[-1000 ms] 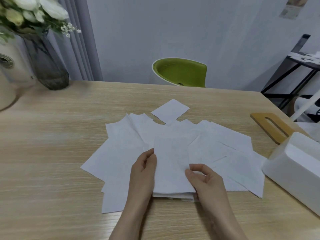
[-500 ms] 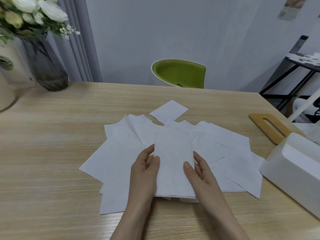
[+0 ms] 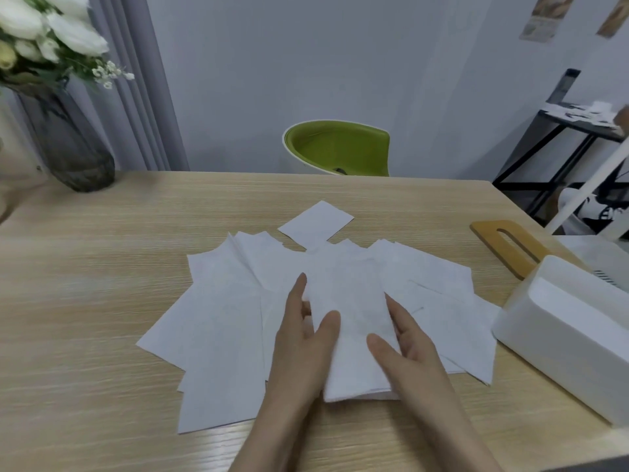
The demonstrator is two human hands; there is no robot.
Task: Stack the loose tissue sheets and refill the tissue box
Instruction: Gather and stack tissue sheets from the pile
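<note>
Upper left of the frame: a dark glass vase (image 3: 73, 144) of white flowers (image 3: 51, 32) stands on the wooden table (image 3: 102, 301); the blooms are cut off by the top and left edges. Centre: loose white tissue sheets (image 3: 218, 335) lie fanned and overlapping across the table, so you cannot count them; one small sheet (image 3: 316, 222) lies apart at the far side, its corner meeting the fan. On top of the fan, low in the centre, sits a squared stack of tissues (image 3: 350, 321). Your left hand (image 3: 299, 338) lies flat against the stack's left edge, fingers straight, thumb resting on the top sheet. Your right hand (image 3: 405, 338) mirrors it at the right edge, fingers extended, gripping nothing; its fingertips are partly hidden behind the stack. Both forearms run off the lower edge. Beyond the table, a green chair (image 3: 337, 148) shows only its back. Right: a wooden slotted lid (image 3: 507, 247) lies flat on the table, and the white tissue box (image 3: 561, 332), open-topped, is cut off by the right edge.
</note>
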